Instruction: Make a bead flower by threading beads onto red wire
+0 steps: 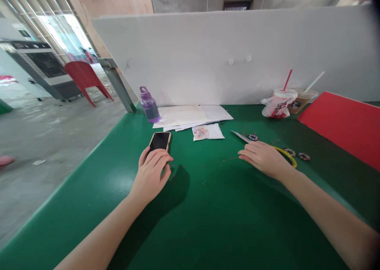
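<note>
My left hand point(154, 172) lies palm down with loosely bent fingers over the near end of a smartphone point(160, 140). Its thumb stands apart from the fingers, holding nothing visible. On the right, my right hand point(263, 157) rests with fingers extended across a pair of scissors with yellow handles point(289, 155), hiding their middle; the blades point(240, 135) point up-left. A fine brownish thread point(230, 159) lies near its fingertips; whether they touch it I cannot tell. Small beaded flowers, one beyond the hand point(253, 137) and another right of the handles point(304, 156), lie on the table.
White papers point(192, 115) and a small printed packet point(208, 132) lie on the green table point(202, 222) before a white partition point(192, 60). A purple bottle point(150, 107) stands left. Drinks in plastic cups point(279, 103) and a red board point(344, 127) are at right.
</note>
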A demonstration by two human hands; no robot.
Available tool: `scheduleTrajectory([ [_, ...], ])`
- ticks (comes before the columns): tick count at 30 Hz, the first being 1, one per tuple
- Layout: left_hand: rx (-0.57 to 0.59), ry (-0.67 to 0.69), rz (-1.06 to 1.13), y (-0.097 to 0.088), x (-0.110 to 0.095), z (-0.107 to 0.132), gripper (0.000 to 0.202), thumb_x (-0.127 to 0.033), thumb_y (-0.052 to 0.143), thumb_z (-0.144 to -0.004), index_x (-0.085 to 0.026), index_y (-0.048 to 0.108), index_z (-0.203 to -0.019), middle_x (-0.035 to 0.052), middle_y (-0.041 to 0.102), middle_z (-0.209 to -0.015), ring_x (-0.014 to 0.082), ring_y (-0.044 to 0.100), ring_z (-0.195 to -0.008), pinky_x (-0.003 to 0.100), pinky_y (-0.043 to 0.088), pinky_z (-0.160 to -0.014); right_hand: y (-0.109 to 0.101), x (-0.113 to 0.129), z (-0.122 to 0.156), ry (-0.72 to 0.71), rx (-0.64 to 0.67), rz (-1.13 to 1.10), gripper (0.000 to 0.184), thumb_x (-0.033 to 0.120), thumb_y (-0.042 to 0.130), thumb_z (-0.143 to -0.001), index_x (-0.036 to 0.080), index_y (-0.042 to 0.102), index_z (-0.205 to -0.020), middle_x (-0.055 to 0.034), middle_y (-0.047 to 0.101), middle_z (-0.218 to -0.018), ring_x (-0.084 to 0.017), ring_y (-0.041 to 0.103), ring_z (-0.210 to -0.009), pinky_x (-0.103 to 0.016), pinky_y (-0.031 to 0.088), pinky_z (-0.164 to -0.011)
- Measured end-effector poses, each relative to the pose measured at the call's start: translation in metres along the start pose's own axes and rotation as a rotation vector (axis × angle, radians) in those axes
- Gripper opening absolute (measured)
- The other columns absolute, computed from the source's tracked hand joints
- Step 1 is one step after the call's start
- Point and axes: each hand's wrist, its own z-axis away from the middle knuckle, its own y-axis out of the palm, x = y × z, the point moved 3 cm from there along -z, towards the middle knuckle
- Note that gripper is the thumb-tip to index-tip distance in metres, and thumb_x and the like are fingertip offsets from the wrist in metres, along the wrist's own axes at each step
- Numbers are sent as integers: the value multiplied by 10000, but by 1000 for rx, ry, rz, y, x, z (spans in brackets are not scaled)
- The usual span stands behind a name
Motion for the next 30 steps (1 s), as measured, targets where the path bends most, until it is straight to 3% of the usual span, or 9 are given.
scheduleTrajectory([
  [5, 45, 121, 111, -4, -8, 2, 244, -223, 525, -860, -172, 513, -1099, -17, 617, -716, 124, 597, -671, 432, 362, -969, 0, 8, -3, -32, 28, -53, 260, 338, 450, -911, 179, 656, -919, -56, 612, -786, -181, 521, -758, -312, 368, -698],
  [11, 158, 286, 51, 7, -25, 10, 180, -225, 428, -913, -175, 600, -898, 5, 659, -649, 129, 597, -558, 308, 466, -685, -2, 22, -9, -42, 48, -80, 258, 261, 428, -915, 196, 651, -802, -26, 588, -705, -167, 496, -732, -314, 343, -710],
  [14, 178, 296, 30, 11, -30, 12, 208, -249, 418, -919, -173, 612, -922, 23, 678, -671, 148, 616, -555, 263, 450, -558, 0, 27, -12, -36, 40, -73, 252, 275, 429, -921, 190, 643, -818, -33, 596, -736, -174, 498, -760, -325, 340, -743],
  [19, 226, 317, 51, 17, -41, 12, 210, -288, 431, -924, -173, 594, -987, 30, 692, -795, 167, 654, -685, 268, 480, -596, 4, 39, -16, -62, 24, -66, 235, 277, 418, -931, 184, 629, -884, -38, 606, -781, -176, 506, -798, -335, 341, -817],
  [24, 315, 327, 105, 25, -52, 16, 240, -390, 450, -908, -211, 594, -977, -2, 675, -785, 153, 645, -665, 256, 466, -576, 4, 46, -18, -72, -14, -51, 199, 247, 429, -925, 190, 620, -925, -31, 609, -818, -174, 497, -829, -347, 325, -898],
  [30, 343, 292, 130, 26, -49, 17, 201, -278, 430, -920, -218, 611, -858, -26, 660, -736, 127, 633, -630, 238, 430, -552, 4, 33, -12, 31, -91, -28, 178, 239, 452, -910, 180, 615, -866, -56, 601, -841, -197, 480, -860, -371, 342, -888],
])
